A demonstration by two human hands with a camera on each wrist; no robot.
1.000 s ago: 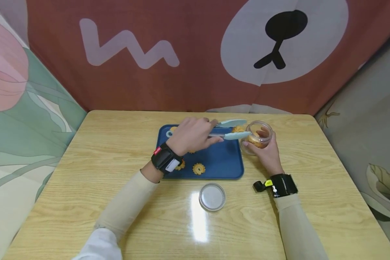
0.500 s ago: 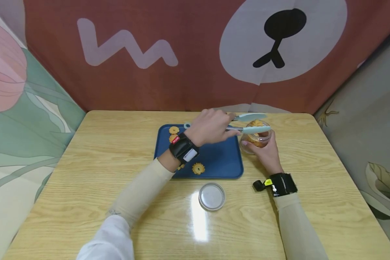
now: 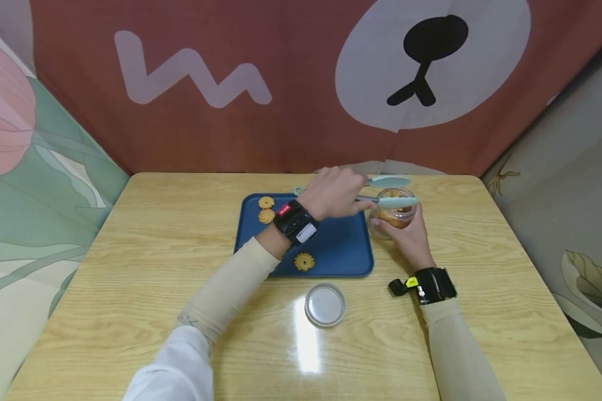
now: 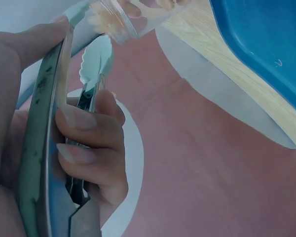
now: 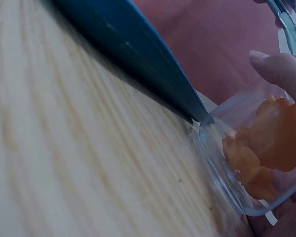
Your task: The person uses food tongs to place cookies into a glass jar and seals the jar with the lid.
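Observation:
In the head view my left hand (image 3: 335, 192) grips metal tongs (image 3: 397, 203) with pale mint tips. The tips are spread apart over the mouth of a clear jar (image 3: 381, 229) standing at the tray's right edge. In the left wrist view, fingers curl round the tongs' arms, and a blurred pale cookie (image 4: 102, 19) shows at the jar's mouth, near the tips. My right hand (image 3: 411, 236) holds the jar round its side. Golden cookies (image 5: 278, 136) lie inside it in the right wrist view. A blue tray (image 3: 341, 245) carries loose cookies, including a ring-shaped cookie (image 3: 304, 262).
A round silver lid (image 3: 325, 305) lies on the wooden table (image 3: 381, 345) in front of the tray. Two cookies (image 3: 266, 216) sit at the tray's back left. My left forearm crosses over the tray's left part. A printed cloth (image 3: 301, 133) hangs behind the table.
My left hand has moved right with the tongs, from the tray's back right to over the jar. The cookie at the tips has gone into the jar's mouth. My right hand stays put.

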